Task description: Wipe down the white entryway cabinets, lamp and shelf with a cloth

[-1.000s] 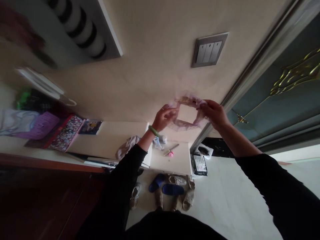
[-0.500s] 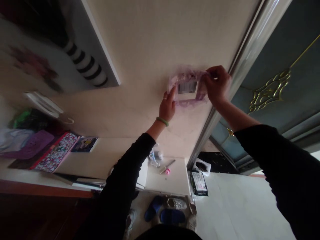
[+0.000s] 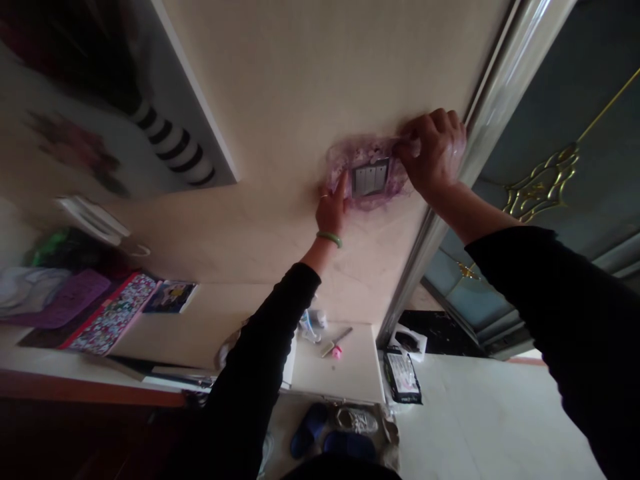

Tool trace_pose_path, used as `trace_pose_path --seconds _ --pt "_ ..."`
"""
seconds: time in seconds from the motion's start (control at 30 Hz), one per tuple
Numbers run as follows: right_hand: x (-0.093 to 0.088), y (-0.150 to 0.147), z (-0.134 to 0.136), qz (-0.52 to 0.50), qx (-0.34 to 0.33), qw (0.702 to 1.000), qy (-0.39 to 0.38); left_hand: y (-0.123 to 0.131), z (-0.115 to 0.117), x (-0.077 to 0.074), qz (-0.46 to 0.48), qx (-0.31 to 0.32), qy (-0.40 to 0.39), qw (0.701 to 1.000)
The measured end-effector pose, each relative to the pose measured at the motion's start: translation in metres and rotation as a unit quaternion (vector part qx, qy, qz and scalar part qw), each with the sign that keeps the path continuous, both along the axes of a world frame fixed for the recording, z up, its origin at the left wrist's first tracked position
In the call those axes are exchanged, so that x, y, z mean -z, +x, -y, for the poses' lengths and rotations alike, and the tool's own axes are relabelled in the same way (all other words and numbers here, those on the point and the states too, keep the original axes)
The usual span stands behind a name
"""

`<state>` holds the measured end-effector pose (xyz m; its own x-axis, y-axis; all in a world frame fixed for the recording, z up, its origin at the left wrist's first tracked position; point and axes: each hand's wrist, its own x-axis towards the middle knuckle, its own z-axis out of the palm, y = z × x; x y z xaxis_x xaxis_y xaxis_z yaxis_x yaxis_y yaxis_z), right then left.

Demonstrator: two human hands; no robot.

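A purple lace frame cover (image 3: 350,157) lies against the beige wall around a grey three-button light switch (image 3: 371,179). My left hand (image 3: 331,208), with a green bangle at the wrist, presses the cover's left edge with a fingertip. My right hand (image 3: 434,152) is closed in a pinch on the cover's right edge, next to the metal door frame (image 3: 480,127). Both arms wear black sleeves.
A framed picture (image 3: 165,133) hangs on the wall to the left. Below stand a white cabinet (image 3: 345,370) with small items, a shelf with a patterned case (image 3: 113,313), shoes (image 3: 340,427) on the floor, and a dark ornate door (image 3: 575,153) at right.
Both hands rose with the lace cover from in front of the wall up to the switch, and the cover now lies flat around it.
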<state>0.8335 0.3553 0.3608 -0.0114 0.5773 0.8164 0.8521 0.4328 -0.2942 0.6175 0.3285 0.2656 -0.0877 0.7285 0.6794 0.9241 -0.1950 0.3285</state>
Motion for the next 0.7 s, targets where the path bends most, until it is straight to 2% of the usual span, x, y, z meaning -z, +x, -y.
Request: trace_pose_path --seconds 0.13,0.27,0.33,0.57,0.7 --pt "0.005 0.003 0.003 -0.003 -0.012 1.0 -0.004 -0.007 -0.001 -0.007 -0.006 0.01 0.077 0.997" --pt "0.012 0.005 0.003 -0.004 -0.068 0.998 -0.004 -0.01 -0.002 -0.016 0.001 0.121 0.085 0.989" --pt "0.018 0.005 0.002 -0.012 -0.094 0.995 -0.012 -0.01 -0.005 -0.019 -0.008 0.158 0.074 0.985" --pt "0.047 0.009 0.013 0.017 -0.157 0.987 -0.041 -0.007 -0.021 -0.022 -0.079 0.175 0.05 0.98" --pt "0.062 0.015 0.011 0.036 -0.142 0.989 -0.034 -0.003 -0.023 -0.026 -0.098 0.202 0.051 0.973"
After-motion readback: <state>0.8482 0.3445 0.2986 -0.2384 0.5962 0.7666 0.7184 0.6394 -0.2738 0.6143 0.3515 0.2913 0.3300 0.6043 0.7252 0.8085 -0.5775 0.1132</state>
